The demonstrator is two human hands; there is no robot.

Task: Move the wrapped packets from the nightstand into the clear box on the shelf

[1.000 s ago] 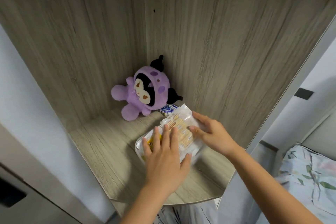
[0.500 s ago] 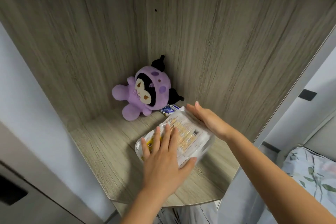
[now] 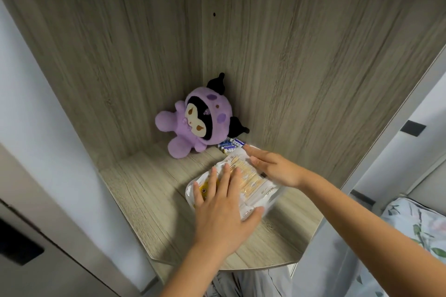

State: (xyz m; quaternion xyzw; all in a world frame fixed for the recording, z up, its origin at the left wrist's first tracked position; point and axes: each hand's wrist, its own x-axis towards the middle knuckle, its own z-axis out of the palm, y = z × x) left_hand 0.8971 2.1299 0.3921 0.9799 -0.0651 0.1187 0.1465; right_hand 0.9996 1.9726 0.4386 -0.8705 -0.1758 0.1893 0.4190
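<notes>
Shelf (image 3: 149, 188): pale wood-grain board in a corner niche, with matching wood panels rising behind it. Plush toy (image 3: 195, 120): purple, black-eared, propped in the back corner, well apart from the hands. Batteries (image 3: 230, 144): a small loose cluster, blue and white, lying just beside the toy on its right and near the fingertips of the right hand. Clear box (image 3: 272, 200): stands on the shelf near its front edge; its walls are hard to trace, being see-through and largely covered. Wrapped packets (image 3: 248, 176): pale film with yellow and tan print, lying inside the box and filling it to the top; their number cannot be told. Left hand (image 3: 224, 210): fingers straight and spread, laid flat on top of the packets, gripping nothing, thumb out along the near right edge. Right hand (image 3: 272, 166): fingers straight and together, resting on the far right side of the packets, holding nothing. Bedding (image 3: 420, 231): leaf-printed fabric at lower right. Status, as a judgement: the packets in view have reached the box and are being pressed level; the nightstand is out of view, so whether any packets are left there cannot be told.
</notes>
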